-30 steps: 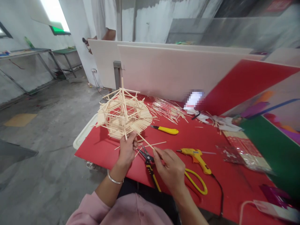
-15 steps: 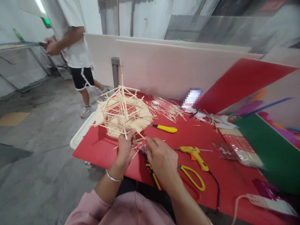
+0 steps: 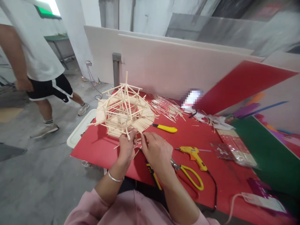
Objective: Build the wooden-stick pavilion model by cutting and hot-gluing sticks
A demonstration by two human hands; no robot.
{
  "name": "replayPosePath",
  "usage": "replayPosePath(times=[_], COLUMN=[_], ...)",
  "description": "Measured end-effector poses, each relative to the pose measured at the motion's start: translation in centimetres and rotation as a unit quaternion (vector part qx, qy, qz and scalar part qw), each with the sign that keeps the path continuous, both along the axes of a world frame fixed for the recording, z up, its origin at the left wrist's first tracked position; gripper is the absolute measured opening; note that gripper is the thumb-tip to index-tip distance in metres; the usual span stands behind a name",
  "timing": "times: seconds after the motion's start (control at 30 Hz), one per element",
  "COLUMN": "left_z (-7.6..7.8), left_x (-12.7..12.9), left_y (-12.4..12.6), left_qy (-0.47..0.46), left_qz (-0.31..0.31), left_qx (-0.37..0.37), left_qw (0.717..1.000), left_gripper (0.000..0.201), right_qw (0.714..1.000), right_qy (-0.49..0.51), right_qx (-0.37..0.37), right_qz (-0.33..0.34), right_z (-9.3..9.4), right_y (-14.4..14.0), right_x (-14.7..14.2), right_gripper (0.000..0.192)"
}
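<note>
Two hands met at the near edge of a stick model (image 3: 124, 112), a layered roof-like frame of pale wooden sticks that stood on the red tabletop (image 3: 98, 147) toward its left end. The left hand (image 3: 126, 147) pinched the model's near rim between thumb and fingers, a silver bracelet (image 3: 115, 179) on its wrist. The right hand (image 3: 157, 153) sat just at the left hand's 3 o'clock, fingertips brought together against the model's lower edge; whether a loose stick lay between them could not be told.

Under the right wrist lay pliers with yellow-and-black handles (image 3: 153, 178), partly hidden. At the hand's 4 o'clock lay yellow-handled scissors (image 3: 191, 178), and just beyond them, at 3 o'clock, a yellow glue gun (image 3: 193, 154) on its side with a black cord (image 3: 214, 190) trailing toward the near edge. A yellow utility knife (image 3: 165, 128) lay at the model's 3 o'clock, close to its splayed sticks. Farther back, at 2 o'clock from the model, a heap of loose sticks (image 3: 166, 107) was scattered near a white panel (image 3: 178, 68). A clear packet of sticks (image 3: 234, 151) rested well to the right.

At the 10 o'clock of the scene, on the concrete floor, another person (image 3: 35, 62) in a white shirt and black shorts stood well apart from the table.
</note>
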State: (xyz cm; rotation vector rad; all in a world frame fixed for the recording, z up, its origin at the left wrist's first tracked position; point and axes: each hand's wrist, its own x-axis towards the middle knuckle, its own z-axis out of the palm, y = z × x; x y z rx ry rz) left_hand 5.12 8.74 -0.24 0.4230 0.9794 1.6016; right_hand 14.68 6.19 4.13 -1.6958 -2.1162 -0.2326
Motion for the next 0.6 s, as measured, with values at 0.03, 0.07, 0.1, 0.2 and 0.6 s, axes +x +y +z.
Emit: replayPosePath(times=[0.03,0.07,0.1,0.2,0.6], left_z=[-0.01,-0.03,-0.05,-0.16,-0.52], left_x=[0.0,0.01,0.02,0.05,0.06], left_y=[-0.01,-0.01,-0.02,-0.01,0.05], left_qy=[-0.001,-0.001,-0.001,-0.003,-0.008], left_qz=[0.0,-0.001,0.0,0.003,-0.004], left_qx=[-0.001,-0.002,-0.004,-0.005,-0.004], left_qw=[1.0,1.0,1.0,1.0,1.0], left_gripper=[0.033,0.033,0.033,0.034,0.033], right_qw=[1.0,1.0,1.0,1.0,1.0], right_qy=[0.0,0.0,0.001,0.005,0.004], right_qx=[0.0,0.0,0.0,0.001,0.013], right_qz=[0.001,0.002,0.002,0.003,0.006], right_z=[0.01,0.01,0.0,-0.06,-0.28], right_y=[-0.01,-0.01,-0.01,0.03,0.07], right_x=[-0.01,-0.01,-0.01,0.02,0.08], right_gripper=[0.024,0.025,0.026,0.027,0.026])
